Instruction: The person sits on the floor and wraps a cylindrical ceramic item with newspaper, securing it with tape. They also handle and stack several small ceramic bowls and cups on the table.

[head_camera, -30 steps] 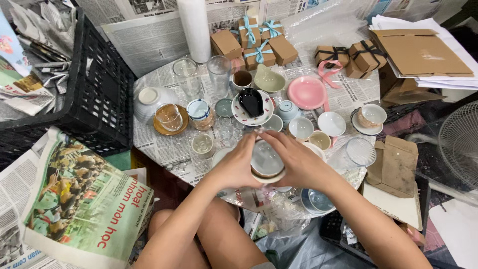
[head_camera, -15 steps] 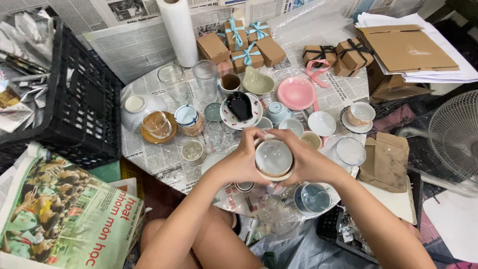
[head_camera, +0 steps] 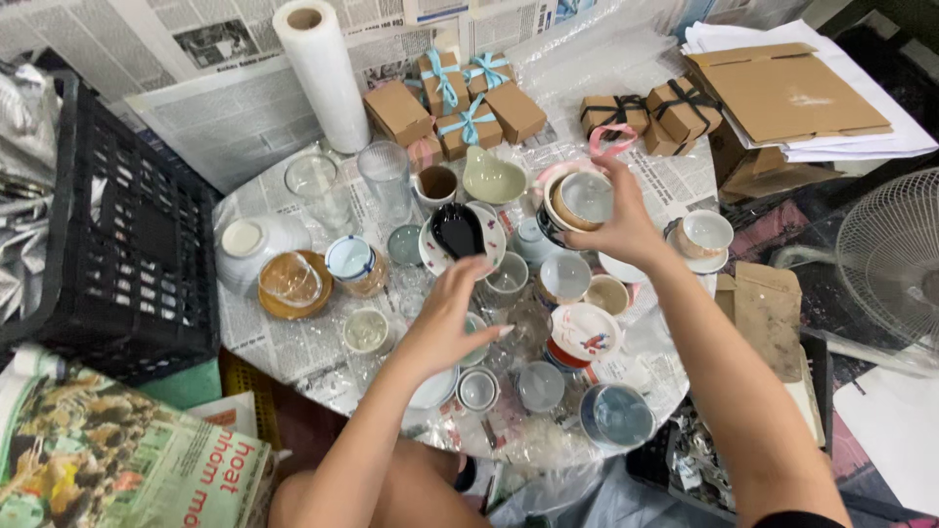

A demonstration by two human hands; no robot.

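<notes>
My right hand [head_camera: 626,220] holds a tan ceramic cup [head_camera: 585,198] with a pale inside, lifted over the pink dish at the far right of the round table [head_camera: 293,352]. My left hand [head_camera: 452,318] hovers with fingers spread above the small cups in the table's middle, near a pale grey cup [head_camera: 506,279]; it holds nothing. A black dish on a white saucer [head_camera: 458,233] lies just beyond that hand.
Many cups, glasses and saucers crowd the newspaper-covered table. Tied cardboard gift boxes [head_camera: 460,108] and a plastic-wrap roll [head_camera: 323,73] stand at the back. A black crate [head_camera: 127,254] sits left, a fan [head_camera: 895,259] and flat cardboard [head_camera: 782,93] right, folded newspapers [head_camera: 108,460] lower left.
Both hands held the cup near the table's front edge. Now the right hand alone has carried it up and to the far right; the left hand has let go and spread.
</notes>
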